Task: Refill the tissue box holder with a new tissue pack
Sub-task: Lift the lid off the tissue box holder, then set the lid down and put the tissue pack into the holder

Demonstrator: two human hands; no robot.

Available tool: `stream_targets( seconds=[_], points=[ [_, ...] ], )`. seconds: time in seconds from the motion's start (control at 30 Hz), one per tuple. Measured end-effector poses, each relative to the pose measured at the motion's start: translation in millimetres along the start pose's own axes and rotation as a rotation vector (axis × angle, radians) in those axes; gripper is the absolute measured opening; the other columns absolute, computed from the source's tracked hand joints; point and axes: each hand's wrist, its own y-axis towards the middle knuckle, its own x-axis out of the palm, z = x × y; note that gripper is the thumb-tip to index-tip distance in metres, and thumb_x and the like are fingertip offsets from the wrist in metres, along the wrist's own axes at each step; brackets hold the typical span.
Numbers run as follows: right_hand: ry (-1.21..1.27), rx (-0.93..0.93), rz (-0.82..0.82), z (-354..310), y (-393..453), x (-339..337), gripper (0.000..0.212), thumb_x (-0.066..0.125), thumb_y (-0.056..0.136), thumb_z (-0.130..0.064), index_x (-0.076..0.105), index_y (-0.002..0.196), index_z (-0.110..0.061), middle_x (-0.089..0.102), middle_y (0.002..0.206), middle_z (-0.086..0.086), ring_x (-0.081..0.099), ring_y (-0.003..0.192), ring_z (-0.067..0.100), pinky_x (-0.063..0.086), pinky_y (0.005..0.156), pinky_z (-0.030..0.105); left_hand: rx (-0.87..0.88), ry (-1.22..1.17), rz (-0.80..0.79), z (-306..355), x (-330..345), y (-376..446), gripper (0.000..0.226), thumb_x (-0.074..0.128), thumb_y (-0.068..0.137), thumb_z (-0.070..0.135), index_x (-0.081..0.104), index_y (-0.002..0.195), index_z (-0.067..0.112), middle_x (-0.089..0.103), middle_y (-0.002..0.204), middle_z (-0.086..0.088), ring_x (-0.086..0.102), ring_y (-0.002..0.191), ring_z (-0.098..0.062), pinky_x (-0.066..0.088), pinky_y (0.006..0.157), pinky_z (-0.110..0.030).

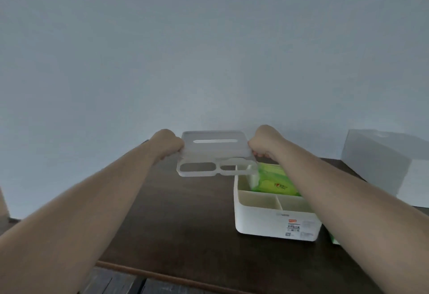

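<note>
Left hand [168, 141] and right hand [264, 141] clamped on lid [214, 154] ends, frame centre; holder [274, 221] with green tissue pack [274, 183] lower right on worktop [185, 224].

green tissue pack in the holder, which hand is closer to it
Right. The right hand grips the lid's right edge just above and behind the green tissue pack; the left hand grips the lid's left edge, well off to the pack's left.

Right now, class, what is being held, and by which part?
The white lid, off the box: left hand grips its left edge, right hand its right edge.
</note>
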Motion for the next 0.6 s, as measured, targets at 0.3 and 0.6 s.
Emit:
stream_targets(
  seconds=[0.3, 0.6],
  points=[
    [-0.080, -0.097, -0.248, -49.2, 3.6, 71.1, 0.022, 0.052, 0.088, 0.001, 0.051, 0.066, -0.005, 0.053, 0.070, 0.009, 0.052, 0.066, 0.023, 0.051, 0.069, 0.031, -0.104, 0.131, 0.006, -77.3, -22.7, 5.7, 0.006, 0.048, 0.075, 0.005, 0.051, 0.070, 0.005, 0.047, 0.067, -0.010, 0.035, 0.054, -0.021, 0.026, 0.050, -0.023],
    [-0.471, -0.054, -0.413, -64.0, 9.5, 110.2, 0.028, 0.052, 0.089, 0.000, 0.050, 0.062, -0.005, 0.045, 0.064, 0.009, 0.041, 0.050, 0.018, 0.034, 0.048, 0.024, -0.173, 0.164, -0.067, -116.9, -10.3, 18.5, 0.017, 0.044, 0.077, 0.005, 0.039, 0.061, 0.008, 0.040, 0.063, -0.008, 0.031, 0.051, -0.021, 0.024, 0.048, -0.024]
  ],
)
